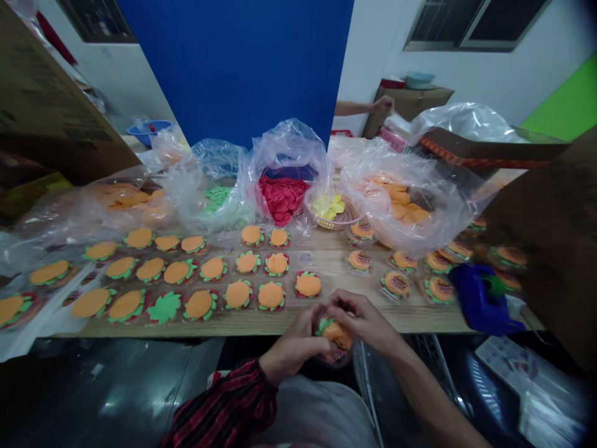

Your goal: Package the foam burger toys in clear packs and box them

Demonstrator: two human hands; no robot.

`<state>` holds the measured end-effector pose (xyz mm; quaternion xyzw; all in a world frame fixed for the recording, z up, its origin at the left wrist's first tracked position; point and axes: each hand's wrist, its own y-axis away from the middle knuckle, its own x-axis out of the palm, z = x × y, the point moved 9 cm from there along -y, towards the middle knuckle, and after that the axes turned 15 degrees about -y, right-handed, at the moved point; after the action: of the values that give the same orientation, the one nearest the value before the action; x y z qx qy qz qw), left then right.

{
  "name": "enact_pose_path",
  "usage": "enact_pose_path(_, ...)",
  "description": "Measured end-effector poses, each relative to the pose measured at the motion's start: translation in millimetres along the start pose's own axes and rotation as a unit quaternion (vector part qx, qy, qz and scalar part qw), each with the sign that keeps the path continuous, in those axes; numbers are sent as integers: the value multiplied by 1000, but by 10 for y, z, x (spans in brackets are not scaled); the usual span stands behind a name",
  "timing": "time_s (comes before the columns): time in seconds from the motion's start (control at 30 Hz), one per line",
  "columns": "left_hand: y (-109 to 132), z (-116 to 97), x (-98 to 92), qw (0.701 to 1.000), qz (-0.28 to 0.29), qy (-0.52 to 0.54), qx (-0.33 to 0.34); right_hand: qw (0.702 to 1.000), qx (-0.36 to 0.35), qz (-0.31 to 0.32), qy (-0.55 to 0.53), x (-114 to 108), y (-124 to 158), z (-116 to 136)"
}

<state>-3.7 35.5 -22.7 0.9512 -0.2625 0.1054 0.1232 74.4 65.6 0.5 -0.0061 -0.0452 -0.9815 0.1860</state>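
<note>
Just off the table's front edge, both hands hold one clear plastic container with a toy burger (336, 335) inside, orange bun and green frill showing. My left hand (303, 339) grips its left side, thumb across the front. My right hand (361, 314) is closed at the top rim, fingers bent over it; its fingertips are partly hidden. Beyond my hands, a burger in an open tray (308, 284) lies nearest. Rows of similar orange-bun burgers (237, 294) spread to the left, one with a green leaf piece (165, 307) on top. Labelled packed burgers (396, 284) lie to the right.
Plastic bags hold green pieces (218, 198), red pieces (282, 196) and orange buns (403, 202). A pink basket (342, 218) has yellow pieces. A blue tape dispenser (480, 298) stands at the right edge. Another person's hand (383, 104) shows behind the blue panel (242, 68).
</note>
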Motion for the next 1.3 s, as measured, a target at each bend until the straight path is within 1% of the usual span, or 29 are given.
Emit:
enact_pose_path(0.03,-6,-10,22,1000,10,2,3,1000,4,11,6,43,-20,7)
enact_pose_path(0.07,-12,-19,33,1000,16,3,7,1000,2,9,9,67,-36,9)
enact_pose_path(0.13,-21,-15,12,1000,7,1,8,1000,-7,-28,-8,59,-46,-13)
enact_pose_path(0.2,-21,37,-66,999,-33,-4,-10,995,-16,-86,-52,0,-20,-79)
enact_pose_path(0.27,-6,99,-145,996,-79,-5,-29,982,-21,-151,-108,-86,35,-175)
enact_pose_path(0.33,11,114,-194,993,-112,-3,-22,966,-29,-207,-154,-172,97,-253)
enact_pose_path(0.4,24,87,-221,991,-131,-9,1,957,-35,-231,-172,-233,129,-284)
enact_pose_path(0.47,26,74,-239,990,-137,-27,7,965,-34,-213,-153,-253,112,-246)
enact_pose_path(0.5,17,69,-229,991,-126,-43,5,973,-32,-187,-129,-241,87,-201)
enact_pose_path(0.53,3,59,-207,992,-106,-62,5,984,-28,-149,-98,-206,56,-147)
enact_pose_path(0.6,-33,28,-132,994,-53,-100,11,998,-18,-52,-31,-73,-4,-42)
enact_pose_path(0.67,-63,10,-75,991,-11,-131,16,999,-8,31,26,81,-35,20)
enact_pose_path(0.7,-74,14,-74,990,-6,-143,13,998,-5,51,39,134,-45,31)
enact_pose_path(0.73,-82,26,-92,988,-10,-153,7,998,-5,51,38,157,-55,34)
enact_pose_path(0.77,-86,44,-121,987,-19,-160,-2,999,-9,34,23,152,-63,29)
enact_pose_path(0.8,-83,62,-163,986,-34,-163,-11,1000,-14,3,-7,120,-65,13)
enact_pose_path(0.87,-61,81,-251,986,-72,-149,-20,990,-27,-89,-103,-8,-33,-59)
enact_pose_path(0.93,-26,77,-317,987,-110,-120,-16,962,-31,-178,-207,-139,43,-187)
enact_pose_path(0.97,-9,70,-331,987,-123,-104,-10,945,-29,-208,-250,-179,84,-255)
enact_pose_path(1.0,3,61,-325,988,-129,-87,-2,932,-27,-225,-284,-200,116,-313)
enact_pose_path(1.07,8,42,-258,992,-115,-55,17,920,-25,-229,-318,-214,152,-380)
enact_pose_path(1.13,3,19,-187,994,-98,-32,33,922,-31,-221,-317,-246,169,-390)
enact_pose_path(1.17,-2,8,-168,994,-95,-32,37,928,-35,-215,-303,-271,172,-371)
enact_pose_path(1.23,-12,-15,-168,992,-102,-69,34,954,-50,-185,-232,-306,162,-262)
enact_pose_path(1.3,-25,-59,-168,985,-99,-140,31,984,-70,-116,-114,-252,128,-74)
